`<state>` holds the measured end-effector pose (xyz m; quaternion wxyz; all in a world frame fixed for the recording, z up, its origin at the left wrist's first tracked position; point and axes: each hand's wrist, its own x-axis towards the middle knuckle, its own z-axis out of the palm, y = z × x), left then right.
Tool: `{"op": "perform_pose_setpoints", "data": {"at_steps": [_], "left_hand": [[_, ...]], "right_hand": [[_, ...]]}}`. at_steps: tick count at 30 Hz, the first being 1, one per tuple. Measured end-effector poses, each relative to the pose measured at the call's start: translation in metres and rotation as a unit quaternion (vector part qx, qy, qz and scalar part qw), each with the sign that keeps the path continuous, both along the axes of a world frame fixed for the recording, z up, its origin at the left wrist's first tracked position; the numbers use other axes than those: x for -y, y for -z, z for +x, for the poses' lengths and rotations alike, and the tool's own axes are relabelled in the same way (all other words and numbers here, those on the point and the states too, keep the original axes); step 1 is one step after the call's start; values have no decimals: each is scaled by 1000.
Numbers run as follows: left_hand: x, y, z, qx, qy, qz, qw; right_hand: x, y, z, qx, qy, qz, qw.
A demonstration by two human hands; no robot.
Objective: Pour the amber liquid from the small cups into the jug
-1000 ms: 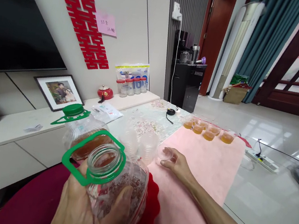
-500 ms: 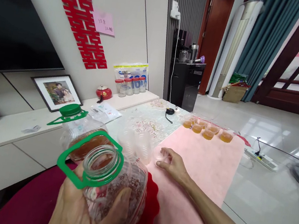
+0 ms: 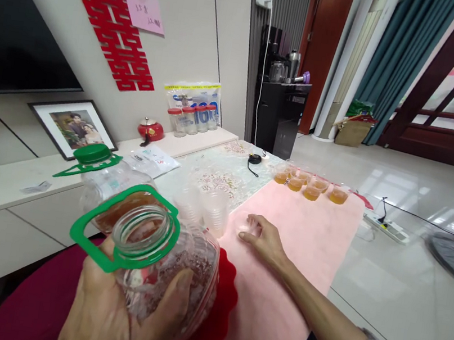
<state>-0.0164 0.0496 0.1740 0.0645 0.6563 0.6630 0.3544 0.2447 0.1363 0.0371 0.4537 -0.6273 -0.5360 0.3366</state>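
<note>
My left hand is wrapped round a large clear plastic jug with a green handle ring and an uncapped mouth. Bubbles and wet streaks show inside the jug, which is tilted over a red scalloped mat. On the pink cloth, my right hand has its fingers curled round a small clear plastic cup. Stacks of clear cups stand between the jug and that hand. Behind the jug is a second jug with a green cap and brown liquid.
Several cups of amber liquid sit at the cloth's far end. A black tape measure lies on the flowered tablecloth. Red-lidded jars and a framed photo stand along the white cabinet. A power strip rests on the floor.
The whole view has shifted slightly, so things sit a little higher and further left. Both hands keep their hold on the jug and the cup.
</note>
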Motion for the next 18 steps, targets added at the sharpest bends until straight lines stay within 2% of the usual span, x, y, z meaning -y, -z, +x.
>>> {"op": "perform_pose_setpoints", "data": {"at_steps": [4, 9, 13, 18], "left_hand": [[-1, -6, 3, -35, 26, 19, 999], [-3, -7, 4, 9, 46, 33, 998], [-2, -4, 7, 23, 65, 65, 995], [0, -2, 9, -10, 59, 84, 995]], "right_hand": [[-4, 9, -1, 11, -15, -2, 1000], [-7, 6, 11, 10, -53, 3, 999], [5, -1, 30, 6, -47, -2, 999], [24, 8, 46, -17, -21, -9, 1000]]}}
